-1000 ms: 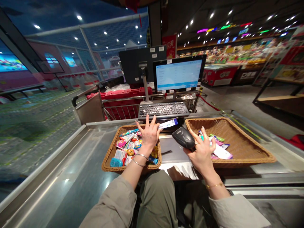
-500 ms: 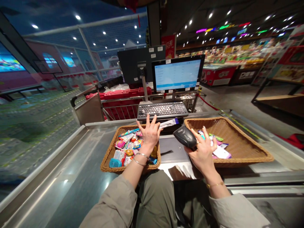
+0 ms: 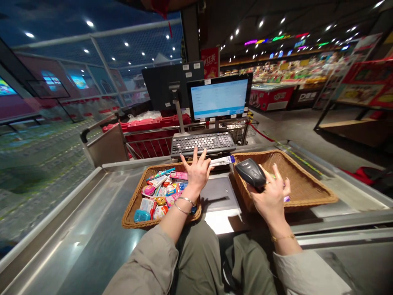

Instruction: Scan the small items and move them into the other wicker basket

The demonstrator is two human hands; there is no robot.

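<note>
My left hand (image 3: 198, 173) is raised over the right end of a wicker basket (image 3: 132, 207) full of small colourful packets, fingers spread, pinching a long white-and-blue packet (image 3: 221, 161) that points right toward the scanner. My right hand (image 3: 272, 196) grips a black handheld barcode scanner (image 3: 251, 173) in front of a second wicker basket (image 3: 307, 192), whose few packets are mostly hidden behind the hand. A dark pad (image 3: 215, 192) lies on the counter between the baskets.
A keyboard (image 3: 202, 143) and a lit monitor (image 3: 218, 98) stand just beyond the baskets, with a second dark screen (image 3: 162, 84) behind. A shopping cart holding red crates (image 3: 147, 131) is past the steel counter (image 3: 76, 229). Store aisles and shelves lie to the right.
The view has swung right, so everything sits further left. My right hand has lifted the scanner up and right, in front of the right basket. The left hand keeps the packet held out.
</note>
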